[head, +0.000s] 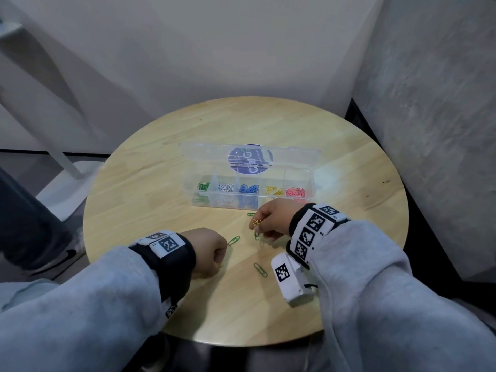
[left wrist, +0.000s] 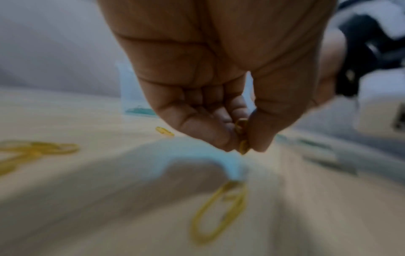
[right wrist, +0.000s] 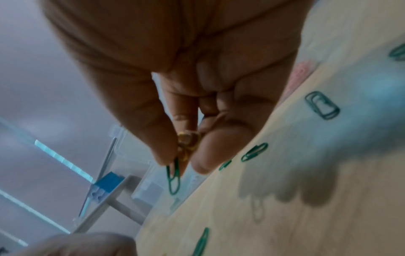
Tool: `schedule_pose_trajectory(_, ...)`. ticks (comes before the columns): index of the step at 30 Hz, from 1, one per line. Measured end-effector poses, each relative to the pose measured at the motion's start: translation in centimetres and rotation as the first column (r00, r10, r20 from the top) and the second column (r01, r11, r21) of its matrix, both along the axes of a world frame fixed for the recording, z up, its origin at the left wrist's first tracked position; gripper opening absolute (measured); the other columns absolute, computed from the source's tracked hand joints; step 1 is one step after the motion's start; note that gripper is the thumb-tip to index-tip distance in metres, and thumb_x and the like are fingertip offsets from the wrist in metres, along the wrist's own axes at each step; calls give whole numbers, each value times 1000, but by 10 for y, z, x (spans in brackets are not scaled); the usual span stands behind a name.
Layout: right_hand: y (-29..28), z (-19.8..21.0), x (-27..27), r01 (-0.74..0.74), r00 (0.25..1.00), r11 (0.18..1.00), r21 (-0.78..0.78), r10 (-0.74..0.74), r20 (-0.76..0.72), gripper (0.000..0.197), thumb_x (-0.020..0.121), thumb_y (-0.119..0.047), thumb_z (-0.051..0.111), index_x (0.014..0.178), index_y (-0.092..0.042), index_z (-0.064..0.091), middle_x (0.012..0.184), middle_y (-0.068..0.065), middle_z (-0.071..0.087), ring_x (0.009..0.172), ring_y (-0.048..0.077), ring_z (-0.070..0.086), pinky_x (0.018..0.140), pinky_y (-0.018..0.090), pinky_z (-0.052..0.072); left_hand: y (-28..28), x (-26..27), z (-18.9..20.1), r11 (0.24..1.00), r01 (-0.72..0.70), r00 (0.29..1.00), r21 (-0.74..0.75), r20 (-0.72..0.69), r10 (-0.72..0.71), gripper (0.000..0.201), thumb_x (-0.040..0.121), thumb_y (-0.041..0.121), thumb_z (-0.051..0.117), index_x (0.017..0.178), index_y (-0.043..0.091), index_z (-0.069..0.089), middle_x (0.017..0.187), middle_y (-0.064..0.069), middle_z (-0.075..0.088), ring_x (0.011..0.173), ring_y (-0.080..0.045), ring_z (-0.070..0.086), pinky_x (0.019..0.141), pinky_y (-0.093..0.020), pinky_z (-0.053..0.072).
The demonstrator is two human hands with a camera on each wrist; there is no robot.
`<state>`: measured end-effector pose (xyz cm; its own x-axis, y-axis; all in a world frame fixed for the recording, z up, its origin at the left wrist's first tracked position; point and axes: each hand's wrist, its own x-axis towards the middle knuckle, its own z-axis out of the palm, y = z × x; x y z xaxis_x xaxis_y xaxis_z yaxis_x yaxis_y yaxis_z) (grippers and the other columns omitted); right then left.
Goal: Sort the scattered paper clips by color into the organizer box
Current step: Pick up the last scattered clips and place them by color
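A clear organizer box (head: 311, 181) lies open on the round wooden table (head: 150, 189), with green, white, blue, yellow and pink clips in separate compartments. My right hand (head: 256, 224) hovers just in front of the box and pinches a few yellow clips (right wrist: 186, 143) together with a green clip (right wrist: 173, 178) that dangles below the fingertips. Lower left, my left hand (head: 218, 260) is curled low over the table and pinches a yellow clip (left wrist: 242, 136). Another yellow clip (left wrist: 219, 211) lies on the wood right under it. Loose green clips (head: 234, 240) (head: 260, 269) lie between the hands.
The box lid (head: 249, 157) lies tilted back behind the compartments. More yellow clips (left wrist: 37, 149) lie to the left of my left hand. Further green clips (right wrist: 322, 105) (right wrist: 254, 152) lie by my right hand. Walls close in behind and to the right of the table.
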<state>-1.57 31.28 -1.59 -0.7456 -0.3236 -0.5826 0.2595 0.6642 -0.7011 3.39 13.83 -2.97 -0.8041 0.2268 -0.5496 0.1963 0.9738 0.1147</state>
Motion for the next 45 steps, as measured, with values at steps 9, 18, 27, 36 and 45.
schedule_pose_trajectory(9, 1, -6, -8, 246, 954, 948, -203, -200, 222, 11, 89, -2, 53, 79, -6, 52, 70, 11, 53, 54, 17, 50, 48, 23, 45, -34, -16, 33, 383, -611, 765, 693, 391, 512, 25, 88, -12, 50, 84, 9, 62, 54, -1, 53, 49, -12, 54, 47, -14, 49)
schedule_pose_trajectory(18, -2, -16, -10, 487, 851, 830, -270, -382, 362, 13, 86, -15, 60, 75, -9, 56, 57, 0, 42, 37, 7, 34, 32, 14, 27, -71, -17, 48, -342, -680, 434, 649, 732, 525, 40, 93, 8, 38, 65, 5, 67, 51, -2, 54, 40, -9, 57, 41, -13, 49)
schedule_pose_trajectory(27, -22, -16, -4, 272, 918, 960, -70, -237, 317, 20, 84, -21, 63, 71, -12, 50, 60, 1, 47, 43, 9, 33, 41, 19, 26, -97, -17, 40, 635, -726, 669, 264, 56, 742, 22, 87, 25, 61, 74, 11, 53, 63, -4, 42, 53, -18, 36, 49, -25, 30)
schedule_pose_trajectory(36, -54, -6, 27, -361, 900, 876, 321, 418, -127, 19, 79, -26, 70, 70, -28, 54, 84, -9, 58, 76, 10, 55, 59, 21, 43, -92, -4, 22, 912, -381, 923, -152, -18, 383, 35, 71, 38, 76, 97, 28, 53, 96, 5, 52, 87, -16, 51, 71, -26, 42)
schedule_pose_trajectory(45, -79, -5, 43, -494, 831, 794, 354, 551, -75, 9, 87, -25, 59, 94, -31, 58, 81, -6, 53, 65, 11, 52, 49, 20, 40, -89, -6, 2, 963, -222, 971, -156, 51, 232, 20, 77, 32, 70, 87, 27, 53, 85, 6, 51, 81, -16, 48, 69, -25, 36)
